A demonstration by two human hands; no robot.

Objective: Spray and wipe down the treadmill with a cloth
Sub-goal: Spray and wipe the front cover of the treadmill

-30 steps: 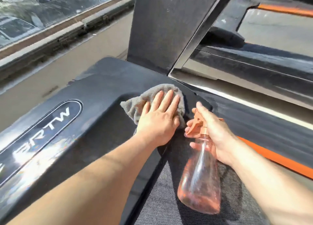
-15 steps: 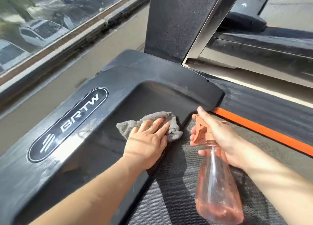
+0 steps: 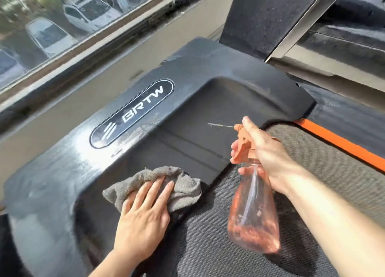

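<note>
The treadmill's black motor cover [image 3: 198, 93] bears an oval BRTW badge [image 3: 133, 112]. My left hand [image 3: 143, 218] presses a crumpled grey cloth [image 3: 158, 183] flat against the cover's near inner edge, fingers straight. My right hand [image 3: 268, 153] grips the neck of a clear spray bottle [image 3: 254, 212] with an orange trigger head, holding it above the grey belt [image 3: 312, 193]. Its nozzle points left at the cover, and a thin jet of liquid leaves it.
A black upright post [image 3: 260, 16] rises at the cover's far right corner. An orange stripe [image 3: 337, 145] runs along the belt's right side rail. A window with parked cars outside [image 3: 62, 26] lines the left, beyond a strip of tan floor. Another machine [image 3: 343, 37] stands at right.
My left hand has dragged the cloth along the cover toward me and to the left. My right hand has raised the bottle a little, and a jet now comes out of the nozzle.
</note>
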